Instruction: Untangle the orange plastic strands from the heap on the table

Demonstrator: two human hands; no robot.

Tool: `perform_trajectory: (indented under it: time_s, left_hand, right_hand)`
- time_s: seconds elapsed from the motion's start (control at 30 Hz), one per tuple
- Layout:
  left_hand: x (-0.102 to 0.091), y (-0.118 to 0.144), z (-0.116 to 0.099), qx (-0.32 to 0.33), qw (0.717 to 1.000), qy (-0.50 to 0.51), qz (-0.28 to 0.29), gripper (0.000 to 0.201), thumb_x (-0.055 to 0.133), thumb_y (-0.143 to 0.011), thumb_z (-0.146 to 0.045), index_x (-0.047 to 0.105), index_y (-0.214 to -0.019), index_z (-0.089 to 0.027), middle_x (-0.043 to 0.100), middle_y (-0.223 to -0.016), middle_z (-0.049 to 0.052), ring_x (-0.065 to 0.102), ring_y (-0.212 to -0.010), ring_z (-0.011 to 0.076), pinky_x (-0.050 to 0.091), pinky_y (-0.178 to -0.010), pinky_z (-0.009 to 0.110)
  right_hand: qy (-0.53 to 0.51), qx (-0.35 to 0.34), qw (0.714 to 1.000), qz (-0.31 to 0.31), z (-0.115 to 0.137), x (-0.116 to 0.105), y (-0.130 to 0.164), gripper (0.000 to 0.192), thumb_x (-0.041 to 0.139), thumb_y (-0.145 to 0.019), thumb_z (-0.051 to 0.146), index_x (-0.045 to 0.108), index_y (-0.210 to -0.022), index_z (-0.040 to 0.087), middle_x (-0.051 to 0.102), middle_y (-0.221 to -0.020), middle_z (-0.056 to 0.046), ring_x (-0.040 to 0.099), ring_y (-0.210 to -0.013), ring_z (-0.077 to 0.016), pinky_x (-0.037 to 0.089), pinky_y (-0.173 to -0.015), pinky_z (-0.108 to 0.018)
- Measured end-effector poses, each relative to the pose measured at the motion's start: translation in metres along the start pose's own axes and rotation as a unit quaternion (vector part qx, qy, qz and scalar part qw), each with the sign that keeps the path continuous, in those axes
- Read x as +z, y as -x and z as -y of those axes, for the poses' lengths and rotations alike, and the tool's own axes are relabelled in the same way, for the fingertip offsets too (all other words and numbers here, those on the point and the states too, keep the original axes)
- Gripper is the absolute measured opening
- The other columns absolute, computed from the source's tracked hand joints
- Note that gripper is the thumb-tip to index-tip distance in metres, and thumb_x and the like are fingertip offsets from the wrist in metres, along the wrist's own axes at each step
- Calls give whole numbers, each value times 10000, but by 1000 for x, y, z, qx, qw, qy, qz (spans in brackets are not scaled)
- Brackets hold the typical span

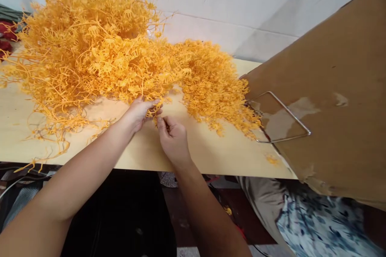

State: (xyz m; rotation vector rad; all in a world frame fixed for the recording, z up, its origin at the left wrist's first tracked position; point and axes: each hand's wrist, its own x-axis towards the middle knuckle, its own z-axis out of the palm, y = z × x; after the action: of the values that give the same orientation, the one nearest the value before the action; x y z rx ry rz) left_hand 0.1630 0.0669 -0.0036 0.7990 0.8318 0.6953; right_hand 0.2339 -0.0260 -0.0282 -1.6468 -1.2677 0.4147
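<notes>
We work a sprig (153, 111) before an orange pile (114, 56) on the table (141, 152).
Our left hand (139, 115) grasps the sprig by the pile's near edge; our right hand (175, 138), just beside it, has thumb and fingers pinched together, on what we cannot tell. A carton (334, 72) stands at right.

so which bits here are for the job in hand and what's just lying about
Job, apparently:
orange artificial sprig in left hand
orange sprig heap behind
tabletop

Probably just lying about:
cardboard box
red items, left edge
orange scrap near box
bent wire frame (role unclear)
</notes>
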Motion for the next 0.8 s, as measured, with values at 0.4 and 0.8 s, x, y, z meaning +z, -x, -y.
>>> perform_trajectory:
  time_s: [0.4,0.8]
  left_hand:
    - [-6,-7,-6,23,999,-34,-32,125,538,-713,-119,471,-807,-164,540,-583,-42,478,-448,36,352,-492,182]
    - [-4,-8,-1,-16,1000,-8,13,314,609,-704,-125,426,-954,-180,603,-761,-10,610,-578,91,448,-613,236]
  right_hand:
    - [-51,-86,977,190,23,2,37,223,416,-835,274,474,-642,178,463,-577,12,432,-540,-82,353,-519,-216]
    - [288,86,932,-201,-37,-106,-69,350,623,-650,231,613,-982,120,534,-1035,-163,482,-980,-252,368,-864,-432]
